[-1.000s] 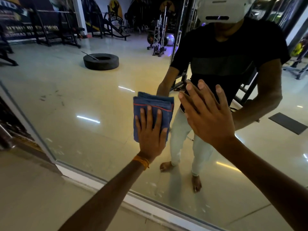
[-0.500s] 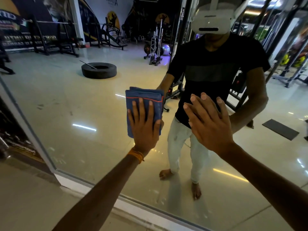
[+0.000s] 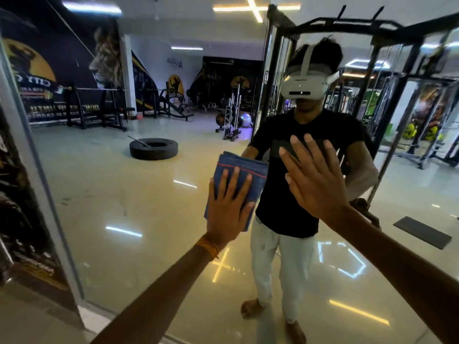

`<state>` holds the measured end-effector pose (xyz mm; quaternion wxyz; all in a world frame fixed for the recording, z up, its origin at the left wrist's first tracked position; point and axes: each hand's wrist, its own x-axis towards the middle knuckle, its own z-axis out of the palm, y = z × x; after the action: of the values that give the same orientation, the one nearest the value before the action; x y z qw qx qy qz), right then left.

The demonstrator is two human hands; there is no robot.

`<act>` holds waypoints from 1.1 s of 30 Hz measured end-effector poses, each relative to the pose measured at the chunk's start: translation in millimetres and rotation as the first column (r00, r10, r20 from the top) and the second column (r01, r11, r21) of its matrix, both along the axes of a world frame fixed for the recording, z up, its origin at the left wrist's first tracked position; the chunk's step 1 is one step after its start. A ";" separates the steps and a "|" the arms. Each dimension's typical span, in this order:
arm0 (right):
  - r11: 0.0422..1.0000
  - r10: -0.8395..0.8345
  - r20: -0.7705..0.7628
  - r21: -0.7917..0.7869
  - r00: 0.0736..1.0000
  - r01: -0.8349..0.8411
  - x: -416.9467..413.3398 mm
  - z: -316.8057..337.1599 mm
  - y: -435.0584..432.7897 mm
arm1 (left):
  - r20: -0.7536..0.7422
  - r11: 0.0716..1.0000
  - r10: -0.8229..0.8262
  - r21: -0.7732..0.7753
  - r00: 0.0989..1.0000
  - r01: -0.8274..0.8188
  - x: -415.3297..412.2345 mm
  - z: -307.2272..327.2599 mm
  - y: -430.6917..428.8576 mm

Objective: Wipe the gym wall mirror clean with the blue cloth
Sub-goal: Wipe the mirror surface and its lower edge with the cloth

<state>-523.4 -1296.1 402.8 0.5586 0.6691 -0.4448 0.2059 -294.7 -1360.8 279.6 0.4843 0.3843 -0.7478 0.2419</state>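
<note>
Two hands are raised to one wall mirror (image 3: pixel 111 194). The left hand (image 3: pixel 228 207) lies flat, fingers straight and slightly spread, pressing one folded blue cloth (image 3: pixel 248 163) against the glass. The cloth shows above its fingertips and to the right of its palm. One orange thread band (image 3: pixel 207 247) circles the wrist below that hand. Just to its right, the right hand (image 3: pixel 315 180) is spread wide, palm toward the glass, holding nothing; whether it touches the glass cannot be told. One tyre (image 3: pixel 154 148) is reflected up and left of the left hand.
</note>
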 end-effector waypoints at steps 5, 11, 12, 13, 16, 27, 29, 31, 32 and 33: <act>1.000 0.025 -0.110 0.005 0.994 -0.025 -16.3 8.8 4.2 | -0.441 0.968 0.250 0.116 0.862 -0.221 73.0 95.4 -54.9; 0.998 0.053 -0.076 -0.016 0.996 -0.055 -13.9 6.6 -0.6 | -0.105 0.995 0.094 -0.029 0.990 -0.097 12.7 76.7 -15.7; 0.998 0.066 -0.061 -0.021 0.996 -0.067 -13.5 7.6 -0.9 | 0.041 0.998 0.032 -0.061 0.999 -0.030 6.6 61.2 -9.6; 0.997 0.078 -0.045 -0.022 0.996 -0.079 -12.9 9.5 -0.4 | 0.112 0.996 0.013 -0.089 0.994 -0.003 10.2 56.6 -12.1; 0.995 0.090 -0.018 -0.035 0.996 -0.091 -13.8 18.3 0.9 | -0.125 0.989 0.121 -0.065 0.985 -0.130 50.2 97.0 -45.8; 1.000 -0.021 -0.047 0.019 0.999 0.022 -18.9 15.3 3.3 | -0.112 0.998 0.059 0.021 0.992 -0.057 -17.1 26.6 0.6; 1.000 -0.010 -0.048 0.025 0.999 0.012 -18.5 15.2 3.7 | -0.194 0.999 0.054 0.007 0.979 -0.053 -3.4 36.8 -12.9; 1.000 -0.005 -0.048 0.019 0.999 0.006 -17.2 15.6 2.7 | -0.364 0.986 0.168 0.043 0.916 -0.164 21.0 67.0 -34.1; 1.000 -0.010 -0.049 0.014 0.999 0.011 -16.7 15.2 2.2 | -0.457 0.977 0.213 0.078 0.864 -0.200 32.9 81.9 -44.2; 1.000 -0.019 -0.051 0.012 0.999 0.019 -16.3 14.6 2.2 | -0.536 0.969 0.243 0.107 0.808 -0.221 38.8 92.4 -50.2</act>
<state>-539.7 -1293.9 417.4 0.5676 0.6734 -0.4378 0.1807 -255.9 -1411.0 372.0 0.6361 0.5348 -0.5311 0.1650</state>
